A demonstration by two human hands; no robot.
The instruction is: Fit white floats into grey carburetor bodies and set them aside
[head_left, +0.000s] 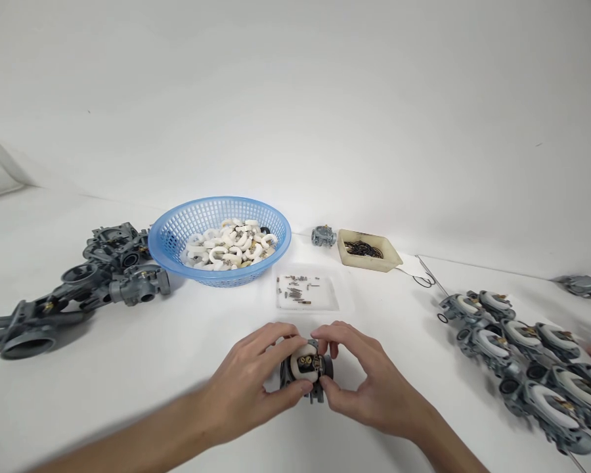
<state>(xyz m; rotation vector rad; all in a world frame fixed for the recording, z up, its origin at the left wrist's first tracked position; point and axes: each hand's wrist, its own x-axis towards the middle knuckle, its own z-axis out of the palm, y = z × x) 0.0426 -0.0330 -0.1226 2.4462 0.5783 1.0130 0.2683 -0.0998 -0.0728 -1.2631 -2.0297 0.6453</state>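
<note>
Holding a small grey carburetor body [307, 372] between them, both hands meet near the front edge of the white desk [128, 368], about midway along it. Left hand [249, 381]: forearm enters from the lower left, palm down, fingers curled over the top of the body, thumb pressed to its lower side; grasping. Right hand [369, 384]: forearm enters from the lower right, fingertips pinching the body's upper right, thumb beneath; grasping. Carburetor faces up, showing a white float and brass fittings inside a dark metal casing. No legible writing anywhere.

Just beyond the hands: clear tray of small pins [306, 292]. Farther back: blue basket [175, 230] full of white floats, and a cream tray of black rings [369, 251] with a single carburetor [324, 236] beside it. Left side: bare carburetor bodies [79, 282]. Right side: rows of carburetors with floats fitted [526, 355].
</note>
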